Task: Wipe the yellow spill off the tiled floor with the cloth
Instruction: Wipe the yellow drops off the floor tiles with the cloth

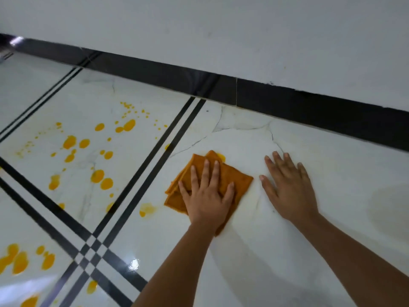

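Observation:
A folded orange cloth [240,181] lies flat on the white tiled floor [276,251]. My left hand [208,196] presses down on it with fingers spread. Yellow spill drops [97,176] of many sizes dot the tile to the left, with more yellow spill [20,262] at the lower left. One yellow blob [221,157] touches the cloth's far edge, and a smeared patch [147,209] sits just left of the cloth. My right hand [287,187] rests flat on the bare tile to the right of the cloth, holding nothing.
Black double stripes [141,180] cross the floor and meet at the lower left. A black skirting [287,100] runs along the foot of a white wall [243,29] just beyond the hands. Thin cracks [243,128] mark the tile ahead of the cloth.

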`<move>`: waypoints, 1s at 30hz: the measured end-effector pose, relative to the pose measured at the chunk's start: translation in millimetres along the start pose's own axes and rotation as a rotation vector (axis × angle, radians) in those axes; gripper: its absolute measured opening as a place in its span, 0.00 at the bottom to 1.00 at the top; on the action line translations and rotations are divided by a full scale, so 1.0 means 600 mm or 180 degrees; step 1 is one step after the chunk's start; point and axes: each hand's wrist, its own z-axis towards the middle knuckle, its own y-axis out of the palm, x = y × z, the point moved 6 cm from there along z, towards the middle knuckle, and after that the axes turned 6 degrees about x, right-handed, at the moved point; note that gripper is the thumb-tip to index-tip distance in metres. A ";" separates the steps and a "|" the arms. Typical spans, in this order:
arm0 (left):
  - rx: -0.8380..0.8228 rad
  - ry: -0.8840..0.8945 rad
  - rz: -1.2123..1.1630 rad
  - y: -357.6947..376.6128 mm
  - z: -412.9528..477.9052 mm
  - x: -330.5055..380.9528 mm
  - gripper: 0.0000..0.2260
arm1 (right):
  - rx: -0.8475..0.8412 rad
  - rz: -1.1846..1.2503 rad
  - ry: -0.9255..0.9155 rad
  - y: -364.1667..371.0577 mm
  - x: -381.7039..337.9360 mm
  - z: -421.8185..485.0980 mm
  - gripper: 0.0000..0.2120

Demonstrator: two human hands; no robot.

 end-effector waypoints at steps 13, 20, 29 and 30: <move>-0.0022 -0.1030 -0.0104 0.007 0.076 0.027 0.30 | -0.0004 0.0112 0.0061 0.000 0.001 0.002 0.27; -0.0328 0.1678 0.0482 0.002 0.054 0.034 0.28 | 0.0071 0.0257 0.0076 0.004 0.004 0.002 0.27; -0.0337 0.1641 0.0473 0.004 0.091 0.036 0.29 | -0.0002 0.0150 0.0116 0.007 0.005 0.001 0.30; -0.0392 0.2028 0.0541 0.008 0.069 0.042 0.29 | -0.0019 0.0148 0.0121 0.007 0.005 0.002 0.30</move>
